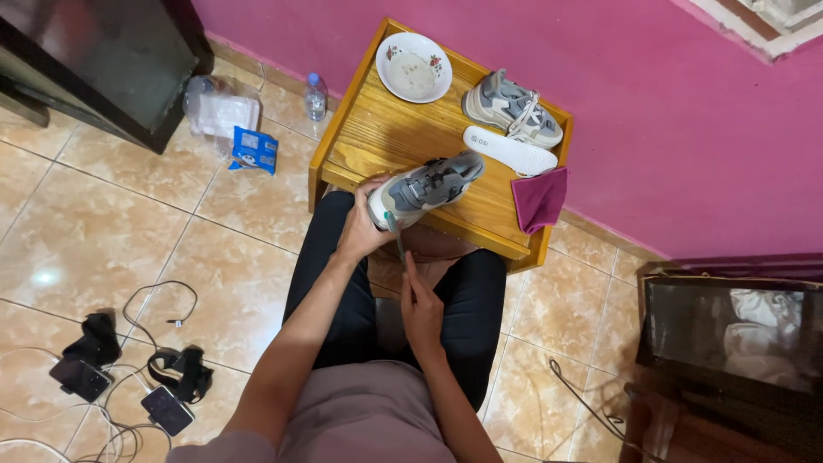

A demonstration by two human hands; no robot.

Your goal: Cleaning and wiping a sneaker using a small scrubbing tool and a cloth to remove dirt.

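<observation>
Fingers [370, 190] of the left hand [360, 230] curl around the heel of a grey and white lace-up sneaker [426, 187], gripping it where it lies on its side at the near edge of the table; fingers [406, 267] of the right hand [420, 310] are pinched narrow around a slim green-handled brush [395, 233], whose upper end touches the sneaker's heel.

Largest of what surrounds them is the orange-brown tiled floor [103, 231], with the pink painted wall [617, 103] behind. On the floor stands the low wooden table with raised side rims [377, 129], directly in front of the person's black-trousered knees [480, 291]. A second grey and white sneaker [513, 109] stands upright at the table's far right, well apart from the held one. Just beside it lies a white shoe insole [510, 150], and a folded magenta cloth [539, 199] hangs over the right edge. A round white bowl with small flower prints [414, 67] sits at the far left corner. On the floor to the left are a small clear plastic bottle [315, 96] and a blue packet [255, 149].
</observation>
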